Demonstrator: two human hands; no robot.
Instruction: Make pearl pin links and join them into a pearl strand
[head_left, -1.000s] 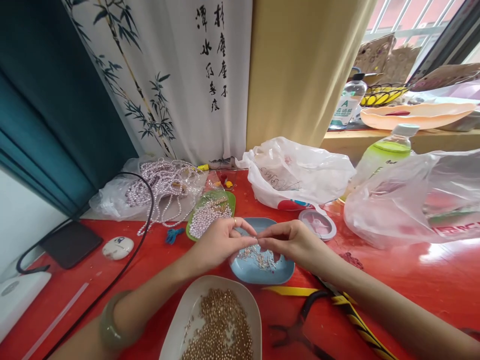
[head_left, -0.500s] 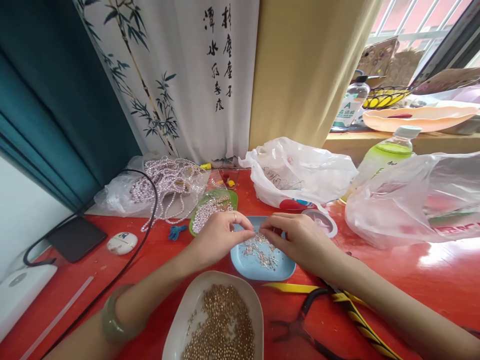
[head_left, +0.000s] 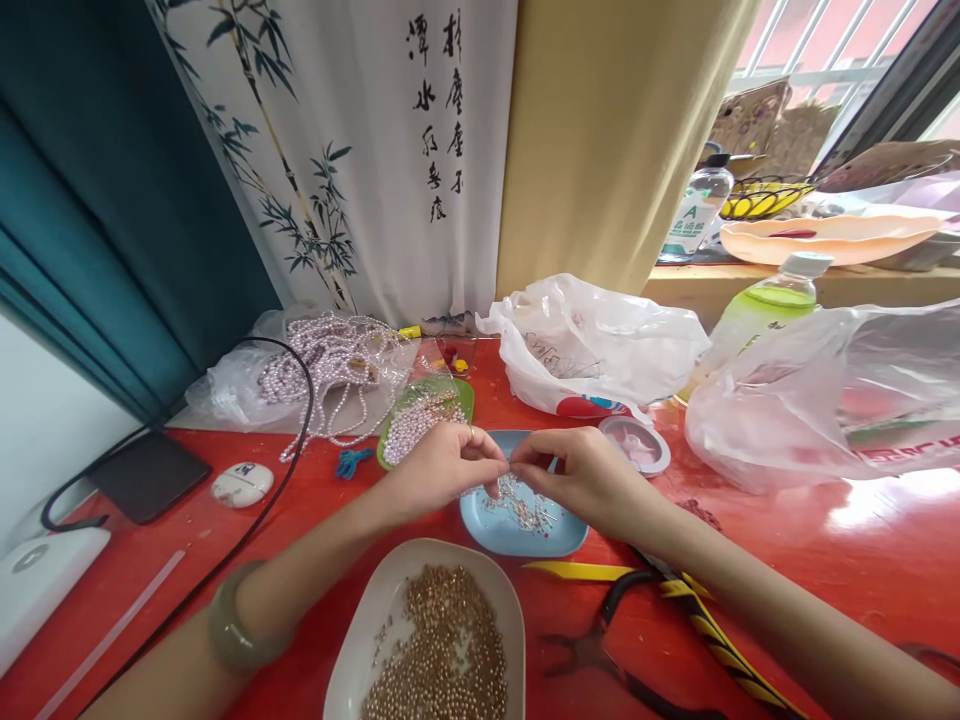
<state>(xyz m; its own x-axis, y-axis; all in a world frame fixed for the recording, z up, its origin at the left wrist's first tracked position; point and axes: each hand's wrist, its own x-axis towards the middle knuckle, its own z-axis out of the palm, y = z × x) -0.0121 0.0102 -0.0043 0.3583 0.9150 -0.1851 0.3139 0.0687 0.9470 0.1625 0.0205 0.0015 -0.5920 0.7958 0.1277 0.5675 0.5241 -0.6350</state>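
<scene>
My left hand [head_left: 448,464] and my right hand [head_left: 571,466] meet fingertip to fingertip over a light blue tray [head_left: 525,545]. Each is closed in a pinch; whatever lies between the fingertips is too small to make out. Thin metal pins [head_left: 531,512] are scattered in the blue tray below. Nearer to me stands a cream tray [head_left: 351,640] holding many gold beads [head_left: 442,640]. Behind my left hand, a green tray [head_left: 466,398] carries pale pink beads [head_left: 412,425].
Black-handled pliers [head_left: 600,650] and yellow-black handled tweezers [head_left: 581,571] lie at front right. Strings of pearly beads [head_left: 330,360] are heaped at back left. Plastic bags [head_left: 600,345] and a bottle [head_left: 784,292] stand at back right. A black cable [head_left: 300,440] crosses the left, beside a mouse [head_left: 242,485].
My right hand has shifted slightly left, and its fingertips now touch those of my left hand. The whole view has moved a little.
</scene>
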